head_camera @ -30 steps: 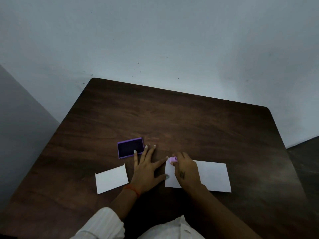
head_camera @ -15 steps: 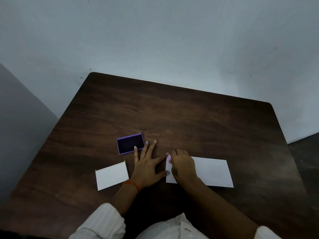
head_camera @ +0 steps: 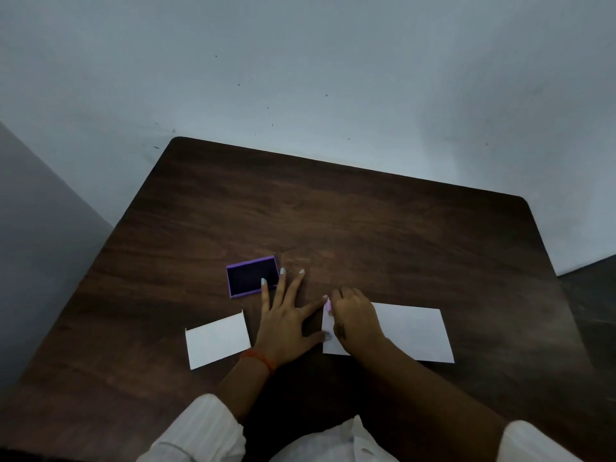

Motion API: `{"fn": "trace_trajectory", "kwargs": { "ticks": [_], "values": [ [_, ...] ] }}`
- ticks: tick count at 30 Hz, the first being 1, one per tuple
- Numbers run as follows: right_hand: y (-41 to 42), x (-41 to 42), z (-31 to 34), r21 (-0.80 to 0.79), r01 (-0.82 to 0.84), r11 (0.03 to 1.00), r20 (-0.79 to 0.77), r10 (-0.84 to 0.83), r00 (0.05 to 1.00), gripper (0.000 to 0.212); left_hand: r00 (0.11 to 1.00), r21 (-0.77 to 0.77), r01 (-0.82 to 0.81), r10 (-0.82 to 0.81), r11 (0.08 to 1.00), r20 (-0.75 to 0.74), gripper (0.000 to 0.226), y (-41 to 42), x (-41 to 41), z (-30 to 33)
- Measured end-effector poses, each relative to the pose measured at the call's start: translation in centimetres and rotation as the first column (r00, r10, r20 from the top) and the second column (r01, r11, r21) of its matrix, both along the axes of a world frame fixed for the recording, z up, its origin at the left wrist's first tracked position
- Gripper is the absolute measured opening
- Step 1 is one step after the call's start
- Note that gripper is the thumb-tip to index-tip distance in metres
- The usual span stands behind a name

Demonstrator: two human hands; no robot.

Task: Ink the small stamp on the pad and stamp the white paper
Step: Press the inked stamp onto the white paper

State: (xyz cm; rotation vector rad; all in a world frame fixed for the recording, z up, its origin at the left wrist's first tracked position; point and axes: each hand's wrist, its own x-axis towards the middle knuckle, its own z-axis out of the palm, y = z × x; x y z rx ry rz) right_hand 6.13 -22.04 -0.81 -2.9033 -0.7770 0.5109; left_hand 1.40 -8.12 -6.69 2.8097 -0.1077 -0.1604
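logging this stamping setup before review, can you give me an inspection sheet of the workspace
surface: dark wooden table, far half bare
job's things: purple ink pad lying open; large white paper at the near right; small pink stamp at that paper's far left corner, mostly hidden by the fingers
clutter: a smaller white card at the near left, apart from the pad
grippers: left hand flat on the table, fingers spread, little fingertip over the pad's edge, thumb at the paper's left edge; right hand closed on the stamp over the paper
cables: nothing seen
surroundings: plain pale wall behind the table; dark floor at right
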Motion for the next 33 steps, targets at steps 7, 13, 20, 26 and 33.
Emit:
{"fn": "trace_trajectory", "kwargs": {
  "ticks": [7, 13, 20, 26, 33],
  "values": [
    [-0.3, -0.1, -0.1, 0.032, -0.064, 0.997, 0.034, 0.063, 0.997, 0.03, 1.0, 0.007, 0.007, -0.007, 1.0, -0.008, 0.074, 0.0, 0.0, 0.1],
    [-0.2, 0.3, -0.2, 0.092, 0.062, 0.994, -0.016, -0.061, 0.998, 0.025, 0.999, 0.053, 0.011, -0.009, 0.999, -0.04, 0.073, -0.1, -0.1, 0.7],
    [-2.3, 0.1, 0.7, 0.624, 0.698, 0.351, -0.518, -0.482, 0.707, 0.004, 0.999, -0.03, -0.051, 0.051, 0.998, 0.009, 0.066, -0.2, -0.5, 2.2],
    [-3.8, -0.8, 1.6, 0.139, 0.93, -0.34, -0.977, 0.107, 0.185, 0.015, 0.946, -0.322, -0.296, 0.323, 0.899, 0.032, 0.063, 1.0, -2.6, 3.1],
    [-4.4, -2.6, 0.9, -0.022, 0.915, -0.403, -0.958, 0.269, 0.095, 0.016, 0.928, -0.338, -0.362, 0.37, 0.869, -0.041, 0.065, 1.3, -3.6, 2.3]
  ]
}}
